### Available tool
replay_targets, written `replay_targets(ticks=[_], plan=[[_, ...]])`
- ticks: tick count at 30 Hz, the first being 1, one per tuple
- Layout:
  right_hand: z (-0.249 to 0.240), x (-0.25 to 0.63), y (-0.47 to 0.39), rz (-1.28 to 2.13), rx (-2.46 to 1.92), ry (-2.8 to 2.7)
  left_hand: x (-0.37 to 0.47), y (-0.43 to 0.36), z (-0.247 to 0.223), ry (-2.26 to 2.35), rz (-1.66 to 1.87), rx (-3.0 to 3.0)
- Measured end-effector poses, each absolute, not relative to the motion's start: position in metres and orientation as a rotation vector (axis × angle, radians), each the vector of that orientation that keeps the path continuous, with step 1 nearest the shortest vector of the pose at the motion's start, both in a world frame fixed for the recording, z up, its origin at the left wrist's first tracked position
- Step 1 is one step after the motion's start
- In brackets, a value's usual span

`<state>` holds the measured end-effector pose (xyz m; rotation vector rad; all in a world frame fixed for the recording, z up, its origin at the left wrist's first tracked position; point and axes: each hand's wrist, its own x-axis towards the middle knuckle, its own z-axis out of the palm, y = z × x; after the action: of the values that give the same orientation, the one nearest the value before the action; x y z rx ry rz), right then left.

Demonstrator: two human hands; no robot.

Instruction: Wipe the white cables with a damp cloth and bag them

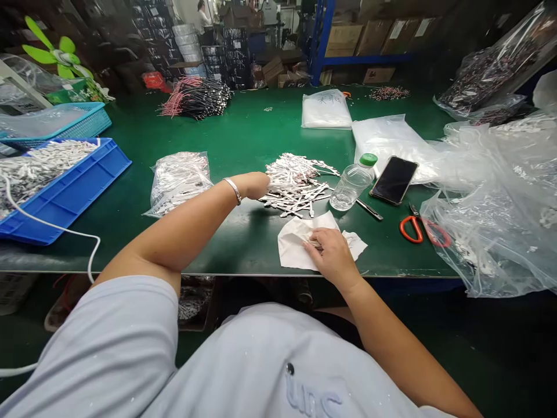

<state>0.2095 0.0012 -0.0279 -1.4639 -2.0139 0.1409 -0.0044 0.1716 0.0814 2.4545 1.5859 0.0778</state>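
My left hand, with a silver bracelet at the wrist, reaches to the left side of a loose pile of small white strip-like pieces. The back of that hand hides its fingers, so its grip does not show. Nearer the table's front edge, my right hand rests on a white cloth. Its fingers are curled over several thin white pieces lying on the cloth. A clear plastic bag filled with similar white pieces lies left of the pile.
Right of the pile are a clear jar, a green-capped bottle, a phone, a pen-like tool and orange-handled cutters. Plastic bags crowd the right. A blue bin stands left; wire bundles lie behind.
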Motion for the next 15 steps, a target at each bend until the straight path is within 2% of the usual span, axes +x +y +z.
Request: replay_targets(ticks=[4,7,9,12,15], plan=[[-0.029,0.209,-0.003,-0.016,-1.489,-1.926,-0.02,0.155,0.09,1.56,-0.087,2.362],[-0.017,0.207,-0.005,-0.224,-1.466,-1.768,-0.03,0.136,0.097,1.486,-0.04,2.305],[-0.003,0.201,0.001,-0.206,-1.409,-1.751,-0.033,0.123,0.1,1.404,0.044,2.252],[0.018,0.187,0.023,0.123,-1.359,-1.789,-0.032,0.108,0.1,1.259,0.151,2.196],[0.032,0.173,0.048,0.784,-1.338,-1.694,-0.032,0.101,0.095,1.138,0.218,2.202]])
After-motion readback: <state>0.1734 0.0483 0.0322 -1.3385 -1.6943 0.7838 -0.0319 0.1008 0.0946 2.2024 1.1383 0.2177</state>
